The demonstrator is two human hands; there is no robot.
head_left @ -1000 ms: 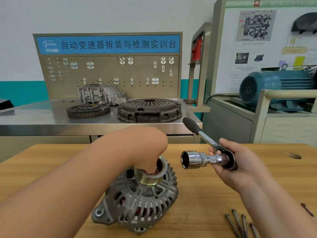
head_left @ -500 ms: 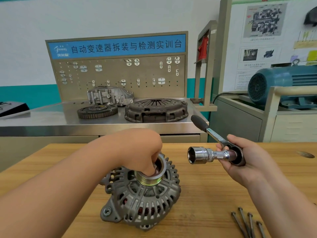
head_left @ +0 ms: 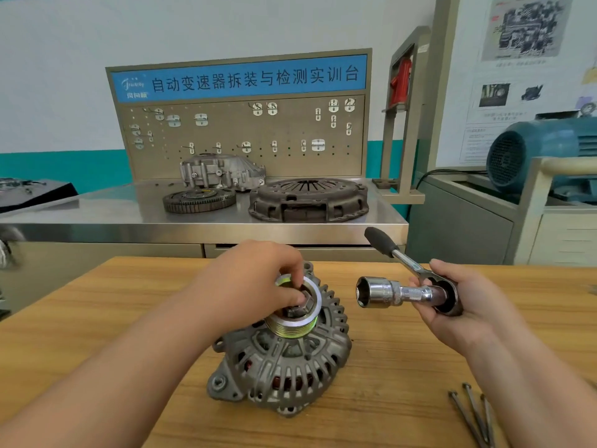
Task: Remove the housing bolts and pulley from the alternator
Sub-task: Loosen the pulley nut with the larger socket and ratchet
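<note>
**Alternator** (head_left: 284, 367): stands on the wooden table (head_left: 403, 367), pulley end up, between your forearms. Nothing braces its body.

**Pulley** (head_left: 290, 326): seated on the shaft at the top of the housing, not yet lifted.

**Pulley nut** (head_left: 298, 307): sits in the pulley's recess. Your left hand (head_left: 255, 279) comes down from above, fingertips pinched on it. The nut is probably loose enough to turn by hand. Spin it off with short, even twists and keep it square to the shaft so the threads do not bind. If the pulley turns with it, press the rim with your spare fingers.

**Ratchet** (head_left: 403, 258) **with socket** (head_left: 374, 292): your right hand (head_left: 468, 305) is curled round the ratchet head, with the socket pointing at the pulley but clear of it. Keep it close; if the nut stiffens, refit the socket rather than force it.

**Housing bolts** (head_left: 471, 412): long, lying loose at the near right of the table, seemingly already out. Lay the nut beside them, then draw the pulley straight up.
</note>
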